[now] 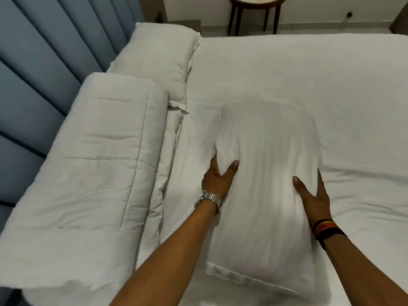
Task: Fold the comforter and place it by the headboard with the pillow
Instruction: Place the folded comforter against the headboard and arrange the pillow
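Head view. Pillows: two, white; one (265, 184) motion-blurred mid-bed, gripped between left hand (217, 180) and right hand (313, 197), fingers spread against its sides; other (159, 62) at bed's headboard edge. Comforter (88, 162): one, folded, along blue headboard (39, 62). Wristwatch (207, 198) left, bands (326, 228) right. No legible writing.

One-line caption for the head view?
Both hands, left hand and right hand, grip a pillow; folded comforter lies by the headboard.

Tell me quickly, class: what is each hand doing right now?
Left hand: closed on the left side of the blurred pillow.
Right hand: closed on the same pillow's right side.
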Demonstrator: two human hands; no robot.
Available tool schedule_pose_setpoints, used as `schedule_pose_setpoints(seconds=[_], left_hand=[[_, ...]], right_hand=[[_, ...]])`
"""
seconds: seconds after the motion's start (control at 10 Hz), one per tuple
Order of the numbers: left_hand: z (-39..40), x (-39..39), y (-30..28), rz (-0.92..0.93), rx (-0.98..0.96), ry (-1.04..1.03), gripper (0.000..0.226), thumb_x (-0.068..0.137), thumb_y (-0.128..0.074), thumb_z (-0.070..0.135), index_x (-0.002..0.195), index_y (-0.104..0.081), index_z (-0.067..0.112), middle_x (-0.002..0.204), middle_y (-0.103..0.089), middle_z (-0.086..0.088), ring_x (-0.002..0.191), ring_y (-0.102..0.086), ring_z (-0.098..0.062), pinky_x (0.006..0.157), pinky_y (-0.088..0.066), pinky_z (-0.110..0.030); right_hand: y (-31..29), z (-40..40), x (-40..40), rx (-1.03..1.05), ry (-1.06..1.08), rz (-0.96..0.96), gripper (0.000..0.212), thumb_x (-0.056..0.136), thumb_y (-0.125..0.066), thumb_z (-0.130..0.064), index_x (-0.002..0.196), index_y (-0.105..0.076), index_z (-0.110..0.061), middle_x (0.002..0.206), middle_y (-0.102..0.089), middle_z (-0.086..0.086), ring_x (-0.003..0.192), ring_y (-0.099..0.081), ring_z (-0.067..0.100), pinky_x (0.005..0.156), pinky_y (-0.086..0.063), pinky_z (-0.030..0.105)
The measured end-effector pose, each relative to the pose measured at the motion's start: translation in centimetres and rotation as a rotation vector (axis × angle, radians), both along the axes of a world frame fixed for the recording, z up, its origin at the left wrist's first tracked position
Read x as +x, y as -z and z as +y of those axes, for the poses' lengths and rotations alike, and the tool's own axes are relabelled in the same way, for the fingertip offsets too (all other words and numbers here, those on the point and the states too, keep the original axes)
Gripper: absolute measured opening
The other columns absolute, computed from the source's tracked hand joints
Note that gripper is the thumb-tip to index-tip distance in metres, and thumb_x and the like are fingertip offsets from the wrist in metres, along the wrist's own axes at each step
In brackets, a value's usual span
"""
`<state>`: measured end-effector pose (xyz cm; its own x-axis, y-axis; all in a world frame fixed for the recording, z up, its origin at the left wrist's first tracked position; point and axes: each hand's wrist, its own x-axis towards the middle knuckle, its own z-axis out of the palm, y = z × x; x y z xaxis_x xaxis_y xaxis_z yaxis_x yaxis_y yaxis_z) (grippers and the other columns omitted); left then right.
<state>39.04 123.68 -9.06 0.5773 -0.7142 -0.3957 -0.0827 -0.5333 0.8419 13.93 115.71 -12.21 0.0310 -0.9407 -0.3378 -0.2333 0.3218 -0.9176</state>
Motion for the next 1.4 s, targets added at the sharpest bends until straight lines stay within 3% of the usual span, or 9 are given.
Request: schedule_pose_setpoints(seconds=[0.3, 0.5, 0.7, 0.9, 1.0, 1.1, 1.2, 1.3, 1.4], left_hand=[[6.0, 10.7, -17.7, -0.37, -0.254, -0.013, 0.068, 0.09, -0.061, 0.067, 0.151, -0.045, 0.042, 0.146, -0.059, 0.007, 0.134, -0.055, -0.017, 0.107, -0.042, -0.024], [17.0, 27.6, -24.7, -0.627, -0.06, -0.047, 0.066, 0.094, -0.045, 0.074, 0.153, -0.038, 0.047, 0.157, -0.049, 0.001, 0.141, -0.048, -0.028, 0.113, -0.037, -0.035], [26.0, 39.4, -15.3, -0.548, 0.345, -0.089, 0.085, 0.086, -0.028, 0.086, 0.16, -0.02, 0.044, 0.167, -0.023, -0.014, 0.151, -0.025, -0.041, 0.121, -0.026, -0.056], [26.5, 39.2, -7.4, -0.905, 0.152, -0.023, 0.061, 0.104, -0.017, 0.06, 0.163, -0.011, 0.043, 0.173, -0.004, 0.005, 0.159, -0.001, -0.02, 0.126, -0.006, -0.053], [26.0, 39.2, -6.5, -0.894, 0.233, 0.057, 0.061, 0.104, -0.011, 0.059, 0.163, -0.011, 0.043, 0.173, -0.006, 0.008, 0.159, -0.002, -0.016, 0.126, -0.005, -0.052], [25.5, 38.7, -9.1, -0.836, 0.243, 0.073, 0.061, 0.105, -0.013, 0.06, 0.163, -0.009, 0.042, 0.173, -0.004, 0.006, 0.159, 0.001, -0.02, 0.126, -0.001, -0.053], [23.6, 38.2, -15.4, -0.889, 0.123, 0.114, 0.065, 0.104, -0.015, 0.062, 0.164, -0.01, 0.038, 0.173, -0.007, 0.001, 0.159, -0.004, -0.027, 0.126, -0.001, -0.055], [19.0, 38.1, -25.3, -1.031, -0.1, 0.076, 0.067, 0.104, -0.019, 0.062, 0.164, -0.016, 0.033, 0.172, -0.013, -0.004, 0.159, -0.009, -0.03, 0.126, -0.004, -0.053], [14.1, 37.9, -37.3, -1.172, -0.303, 0.024, 0.069, 0.104, -0.02, 0.063, 0.165, -0.012, 0.032, 0.172, -0.01, -0.006, 0.159, -0.006, -0.029, 0.127, -0.003, -0.051]], right_hand=[[-13.5, 6.5, 11.9, -0.183, 0.012, -0.238, 0.077, 0.095, -0.073, -0.049, 0.162, -0.036, -0.04, 0.166, -0.039, -0.011, 0.148, -0.042, 0.01, 0.12, -0.033, 0.027], [-18.0, 15.8, 26.7, -0.283, -0.121, -0.389, 0.079, 0.095, -0.076, -0.042, 0.163, -0.036, -0.037, 0.162, -0.04, -0.018, 0.142, -0.043, -0.001, 0.118, -0.034, 0.021], [-11.6, 21.3, 37.6, -0.039, -0.494, -0.037, 0.096, 0.085, -0.072, -0.07, 0.163, -0.02, -0.051, 0.173, -0.026, -0.004, 0.159, -0.024, 0.018, 0.126, -0.024, 0.035], [-9.5, 22.3, 42.7, -0.541, -0.609, 0.427, 0.089, 0.09, -0.035, -0.09, 0.163, 0.001, -0.055, 0.176, 0.017, -0.008, 0.161, 0.019, 0.014, 0.127, 0.012, 0.053], [-8.4, 21.6, 42.9, -0.428, -0.749, 0.528, 0.09, 0.086, -0.026, -0.095, 0.159, 0.012, -0.059, 0.175, 0.02, -0.013, 0.16, 0.022, 0.012, 0.126, 0.011, 0.062], [-11.0, 20.6, 41.9, -0.374, -0.773, 0.472, 0.092, 0.087, -0.034, -0.092, 0.164, 0.0, -0.054, 0.177, 0.007, -0.01, 0.162, 0.012, 0.014, 0.126, 0.014, 0.059], [-19.4, 21.7, 39.7, -0.424, -0.725, 0.264, 0.065, 0.091, -0.057, -0.074, 0.148, -0.053, -0.043, 0.159, -0.05, -0.009, 0.155, -0.035, 0.012, 0.132, 0.004, 0.049], [-31.8, 23.2, 36.0, -0.686, -0.523, -0.038, 0.027, 0.086, -0.074, -0.044, 0.105, -0.081, -0.026, 0.112, -0.08, -0.013, 0.112, -0.072, 0.006, 0.115, -0.048, 0.041], [-47.1, 27.0, 30.2, -0.857, -0.398, -0.318, 0.026, 0.082, -0.074, -0.029, 0.097, -0.08, -0.008, 0.098, -0.083, 0.0, 0.097, -0.078, 0.013, 0.093, -0.059, 0.022]])
